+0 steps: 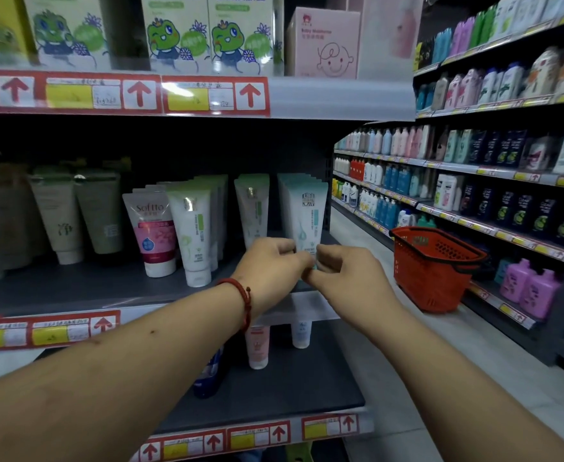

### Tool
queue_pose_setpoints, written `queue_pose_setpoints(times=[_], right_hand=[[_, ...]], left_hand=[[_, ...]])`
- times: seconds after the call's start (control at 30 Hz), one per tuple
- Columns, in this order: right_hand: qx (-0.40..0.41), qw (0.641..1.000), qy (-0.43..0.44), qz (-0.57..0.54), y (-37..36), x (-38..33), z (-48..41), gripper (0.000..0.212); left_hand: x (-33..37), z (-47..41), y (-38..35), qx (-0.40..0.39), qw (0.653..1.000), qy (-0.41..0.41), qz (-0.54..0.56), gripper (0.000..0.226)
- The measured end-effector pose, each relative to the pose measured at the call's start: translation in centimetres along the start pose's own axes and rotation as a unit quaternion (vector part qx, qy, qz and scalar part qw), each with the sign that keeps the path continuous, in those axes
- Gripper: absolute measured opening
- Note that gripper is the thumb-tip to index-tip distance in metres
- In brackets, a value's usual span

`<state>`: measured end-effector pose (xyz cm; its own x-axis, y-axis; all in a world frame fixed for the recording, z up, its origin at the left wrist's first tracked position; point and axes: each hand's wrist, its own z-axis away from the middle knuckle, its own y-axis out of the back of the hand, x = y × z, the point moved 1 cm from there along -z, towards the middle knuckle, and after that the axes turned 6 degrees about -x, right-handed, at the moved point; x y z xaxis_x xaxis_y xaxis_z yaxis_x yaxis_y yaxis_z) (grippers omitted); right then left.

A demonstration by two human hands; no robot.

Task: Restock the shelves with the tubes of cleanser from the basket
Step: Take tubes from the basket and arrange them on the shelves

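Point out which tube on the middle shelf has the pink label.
The Softto tube, standing cap-down left of the green-and-white tubes. It alone carries a pink label; the tube at both hands is teal-topped.

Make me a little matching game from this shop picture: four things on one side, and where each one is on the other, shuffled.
Things:
1. red basket
2. Softto tube
3. teal tube
4. frog boxes

Places:
A. top shelf
B. floor of the aisle
C. middle shelf, left of the hands
D. held at its base by both hands

Pairs: 1-B, 2-C, 3-D, 4-A
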<state>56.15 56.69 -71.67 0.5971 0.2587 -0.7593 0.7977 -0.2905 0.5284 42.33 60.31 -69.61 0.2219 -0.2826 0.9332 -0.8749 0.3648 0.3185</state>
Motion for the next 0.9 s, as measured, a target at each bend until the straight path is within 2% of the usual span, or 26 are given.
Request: queue_pose_setpoints(times=[0.2, 0.27, 0.33, 0.37, 0.43, 0.53, 0.63, 0.9], right_hand=[[0.017, 1.000, -0.013, -0.002, 0.4, -0.4, -0.2, 0.013], [0.042, 0.999, -0.023, -0.019, 0.8, -0.5, -0.5, 0.014], [0.068, 0.994, -0.058, -0.066, 1.1, -0.7, -0.8, 0.039], [0.071, 0.988, -0.080, -0.112, 1.1, -0.7, -1.2, 0.045], [0.075, 0.970, -0.120, -0.200, 1.1, -0.6, -1.7, 0.052], [0.045, 0.945, -0.152, -0.287, 1.1, -1.1, -1.8, 0.056], [0.021, 0.938, -0.158, -0.308, 1.0, -1.6, -1.5, 0.061], [0.040, 0.938, -0.154, -0.308, 1.1, -1.5, -2.4, 0.065]], left_hand=[[-0.1, 0.0, 0.3, 0.027, 0.999, 0.025, -0.007, 0.018], [-0.3, -0.7, 0.5, 0.041, 0.997, 0.054, 0.049, 0.030], [0.0, -0.9, 0.5, 0.046, 0.986, 0.070, 0.146, 0.042], [0.3, -1.0, 0.6, 0.041, 0.978, 0.078, 0.191, 0.054], [1.0, -0.6, 0.7, 0.031, 0.965, 0.090, 0.244, 0.074], [1.2, -0.7, 0.9, 0.023, 0.951, 0.094, 0.295, 0.085], [0.9, -1.0, 0.9, 0.015, 0.947, 0.094, 0.305, 0.089], [0.7, -1.8, 1.4, 0.011, 0.949, 0.083, 0.303, 0.092]])
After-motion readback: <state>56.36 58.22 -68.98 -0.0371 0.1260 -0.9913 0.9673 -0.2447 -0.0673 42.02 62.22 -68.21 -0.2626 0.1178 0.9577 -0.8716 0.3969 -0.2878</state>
